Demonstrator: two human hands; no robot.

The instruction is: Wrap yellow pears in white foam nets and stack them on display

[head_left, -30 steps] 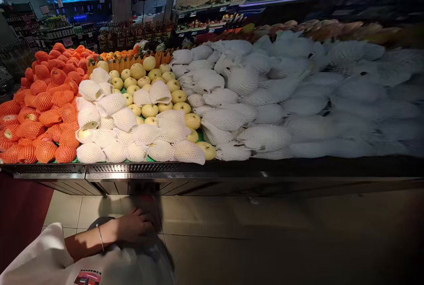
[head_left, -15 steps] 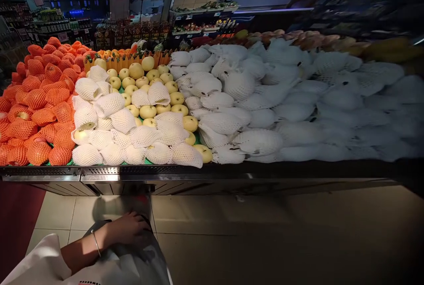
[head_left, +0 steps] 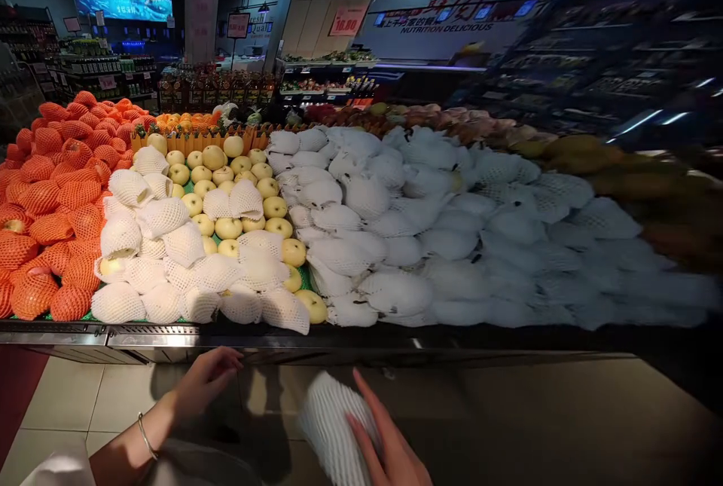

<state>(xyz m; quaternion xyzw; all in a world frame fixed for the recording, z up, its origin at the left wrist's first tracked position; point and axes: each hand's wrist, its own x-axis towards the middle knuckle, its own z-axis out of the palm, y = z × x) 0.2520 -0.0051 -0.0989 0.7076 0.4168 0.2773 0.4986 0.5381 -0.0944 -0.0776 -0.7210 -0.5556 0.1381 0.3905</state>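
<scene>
My right hand [head_left: 395,447] is at the bottom of the head view, closed round a ribbed white foam net sleeve [head_left: 334,429]. Whether a fruit is inside the sleeve I cannot tell. To its left, my left hand [head_left: 208,379] holds nothing, its fingers loosely stretched and partly bent just below the display's front edge. A bracelet [head_left: 147,437] circles that wrist. Beyond both hands lie yellow pears [head_left: 229,228], some bare and some in white foam nets [head_left: 165,216].
The stand's metal front edge [head_left: 186,338] crosses in front of me. Fruit in orange nets [head_left: 42,196] is heaped on the left. Many white-wrapped fruits [head_left: 398,294] fill the right. A low orange fence [head_left: 192,142] stands behind the pears. Tiled floor [head_left: 62,395] lies below.
My right hand has come into view from below with the white foam net sleeve. My left hand has lifted off my lap with its fingers forward. The view has tilted up and turned right.
</scene>
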